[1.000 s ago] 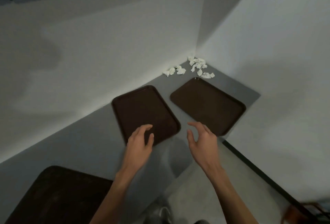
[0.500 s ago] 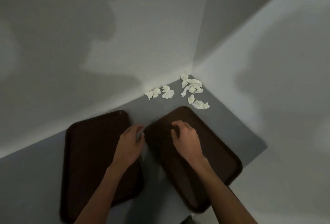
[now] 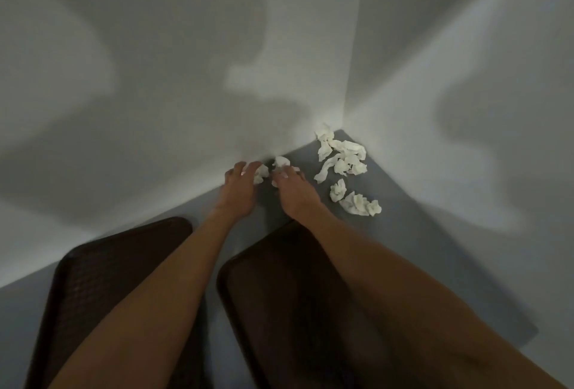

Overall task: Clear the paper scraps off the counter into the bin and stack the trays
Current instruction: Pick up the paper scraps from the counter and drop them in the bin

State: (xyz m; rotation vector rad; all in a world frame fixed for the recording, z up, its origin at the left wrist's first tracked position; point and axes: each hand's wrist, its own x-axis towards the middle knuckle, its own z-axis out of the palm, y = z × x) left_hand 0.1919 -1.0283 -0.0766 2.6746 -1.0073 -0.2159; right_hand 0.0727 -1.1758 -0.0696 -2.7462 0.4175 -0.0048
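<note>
Both my arms stretch over the trays toward the counter's back corner. My left hand (image 3: pixel 237 191) has its fingers curled onto a white paper scrap (image 3: pixel 261 173) by the wall. Next to it, my right hand (image 3: pixel 295 194) closes its fingers on another scrap (image 3: pixel 281 161). Several more crumpled scraps (image 3: pixel 341 157) lie in the corner, and a smaller group of scraps (image 3: pixel 357 202) sits to the right of my right hand. Two dark brown trays lie flat side by side under my forearms, the left tray (image 3: pixel 99 280) and the right tray (image 3: pixel 279 301). No bin is in view.
The grey counter (image 3: pixel 419 258) ends at two white walls that meet at the corner (image 3: pixel 348 109). Its right edge runs down to about (image 3: pixel 528 336). A narrow strip of bare counter separates the two trays.
My hands left the trays' near edges and reached forward to the scraps by the wall. The view moved closer to the corner; the trays now lie under my forearms.
</note>
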